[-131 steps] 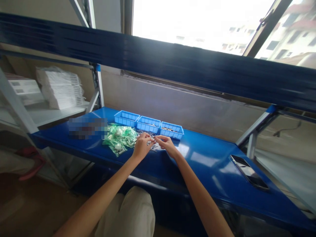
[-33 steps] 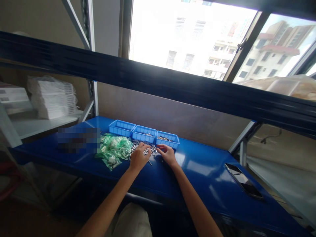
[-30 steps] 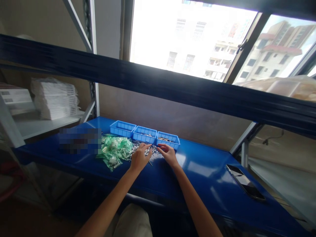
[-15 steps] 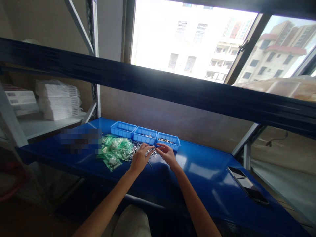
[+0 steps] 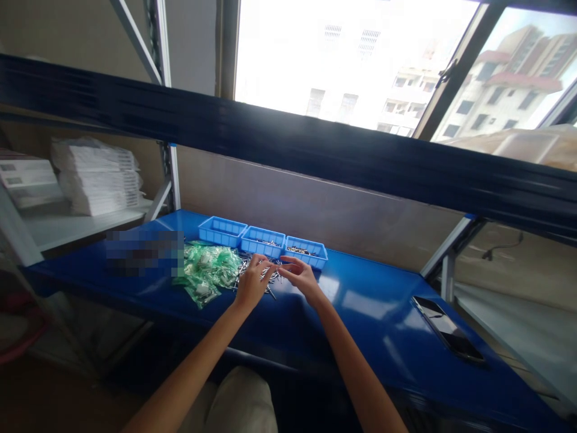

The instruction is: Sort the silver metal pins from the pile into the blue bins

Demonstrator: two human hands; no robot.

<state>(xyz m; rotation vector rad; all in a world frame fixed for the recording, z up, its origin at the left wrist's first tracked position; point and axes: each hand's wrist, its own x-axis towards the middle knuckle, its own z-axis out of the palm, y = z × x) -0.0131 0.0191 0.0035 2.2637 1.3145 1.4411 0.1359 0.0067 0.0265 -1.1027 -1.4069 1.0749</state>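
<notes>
My left hand [image 5: 251,281] and my right hand [image 5: 300,278] meet over a loose pile of small metal pins [image 5: 265,270] on a blue shelf [image 5: 369,307]. Both hands have their fingers pinched together at the tips, close to each other, on pieces too small to name. Just behind the pile stand three light-blue trays in a row: the left tray [image 5: 222,230], the middle tray [image 5: 262,240] and the right tray [image 5: 305,250]; the middle and right ones hold small metal parts. A heap of green plastic bags [image 5: 208,269] lies left of my left hand.
A black phone [image 5: 447,329] lies on the shelf at the right. A dark blue beam [image 5: 315,150] crosses the view above the hands. White stacked packs [image 5: 94,174] sit on a grey shelf at the left. A blurred patch [image 5: 144,252] covers part of the shelf.
Both hands have lifted slightly off the pin pile and drawn their fingertips together; a second ago they lay lower on the pins. The view has shifted a little.
</notes>
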